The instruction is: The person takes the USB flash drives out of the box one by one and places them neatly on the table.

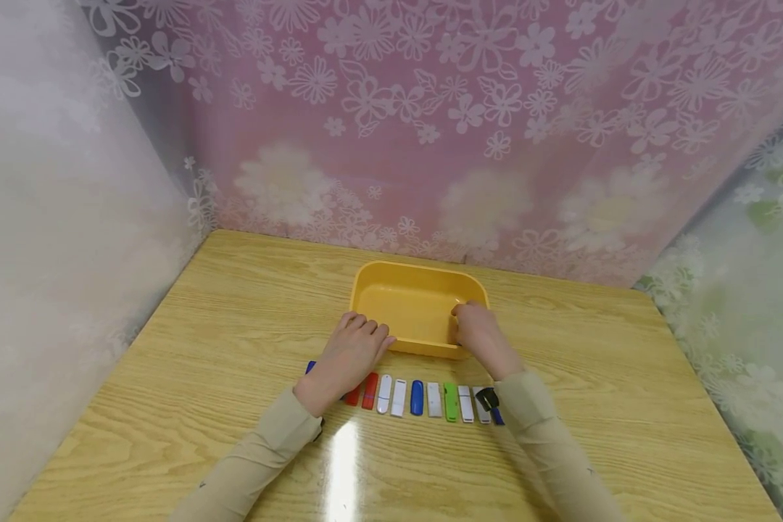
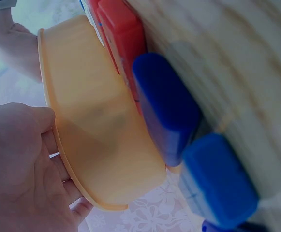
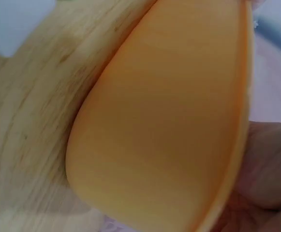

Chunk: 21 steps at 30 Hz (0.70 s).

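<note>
A yellow plastic bin stands on the wooden table. My left hand grips its front left rim, the thumb at the edge and the fingers reaching over to the inner side. At the front right corner, my right hand holds the rim with its fingers bent into the bin; its fingertips are hidden in the right wrist view. Below the bin lies a row of USB flash drives, among them a red one, a blue one and a green one. My left forearm covers part of the row.
The wooden table carries everything. Floral curtains hang behind it and on both sides. In the left wrist view a dark blue flash drive and a lighter blue one lie close to the bin's outer wall.
</note>
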Tool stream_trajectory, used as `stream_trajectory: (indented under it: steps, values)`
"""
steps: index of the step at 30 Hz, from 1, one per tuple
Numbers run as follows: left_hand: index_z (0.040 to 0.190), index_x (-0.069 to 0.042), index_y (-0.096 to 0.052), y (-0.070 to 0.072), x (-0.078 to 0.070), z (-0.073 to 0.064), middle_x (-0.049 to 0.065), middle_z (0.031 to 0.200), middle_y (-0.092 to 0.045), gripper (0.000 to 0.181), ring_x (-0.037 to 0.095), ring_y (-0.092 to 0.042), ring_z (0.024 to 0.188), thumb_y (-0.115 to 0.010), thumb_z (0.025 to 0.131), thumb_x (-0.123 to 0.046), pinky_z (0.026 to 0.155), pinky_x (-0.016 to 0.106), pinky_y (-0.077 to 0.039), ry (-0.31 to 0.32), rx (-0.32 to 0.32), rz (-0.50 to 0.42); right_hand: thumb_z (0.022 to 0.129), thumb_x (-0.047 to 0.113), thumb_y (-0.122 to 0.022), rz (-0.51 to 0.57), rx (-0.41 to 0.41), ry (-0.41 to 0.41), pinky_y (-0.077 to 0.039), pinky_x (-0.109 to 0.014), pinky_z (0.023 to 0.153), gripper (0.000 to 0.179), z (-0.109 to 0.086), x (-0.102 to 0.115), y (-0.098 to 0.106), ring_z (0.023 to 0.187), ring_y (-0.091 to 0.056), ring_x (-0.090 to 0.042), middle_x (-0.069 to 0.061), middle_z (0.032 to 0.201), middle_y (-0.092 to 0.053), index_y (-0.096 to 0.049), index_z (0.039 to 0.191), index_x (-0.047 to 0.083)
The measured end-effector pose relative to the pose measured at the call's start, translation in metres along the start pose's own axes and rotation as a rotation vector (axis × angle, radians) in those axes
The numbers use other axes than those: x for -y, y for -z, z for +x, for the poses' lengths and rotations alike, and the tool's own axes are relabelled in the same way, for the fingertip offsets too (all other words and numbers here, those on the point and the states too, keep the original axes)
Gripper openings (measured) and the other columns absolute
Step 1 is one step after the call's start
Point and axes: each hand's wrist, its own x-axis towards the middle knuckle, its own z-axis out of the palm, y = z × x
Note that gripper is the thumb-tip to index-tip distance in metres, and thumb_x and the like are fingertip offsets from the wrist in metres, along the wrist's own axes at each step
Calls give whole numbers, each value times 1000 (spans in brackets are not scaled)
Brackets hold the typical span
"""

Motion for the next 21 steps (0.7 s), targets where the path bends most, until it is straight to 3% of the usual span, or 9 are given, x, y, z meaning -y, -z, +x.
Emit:
stream_trajectory:
  steps: [3,9,21]
  values:
    - [87,-11,-62,0,-1,0,4,81,-68,28,24,-62,81,-54,107,-30,93,42,-46,7,15,0,77,-5,-71,17,22,5,-47,-39,74,15,5,-1,-3,86,-56,-30,-19,93,-66,-72,92,-4]
    - [87,-11,-62,2,-1,1,4,81,-68,28,25,-62,81,-55,107,-28,93,42,-46,2,8,-2,82,2,-80,91,43,-8,-51,-45,85,32,7,-2,-7,95,-59,-33,-20,105,-65,-68,111,-3]
    - [86,-10,-62,1,-1,1,4,81,-68,28,25,-61,80,-55,106,-29,94,43,-45,7,1,3,84,9,-83,205,73,8,-54,-43,84,26,11,-4,-10,88,-65,-27,-12,96,-71,-68,106,5]
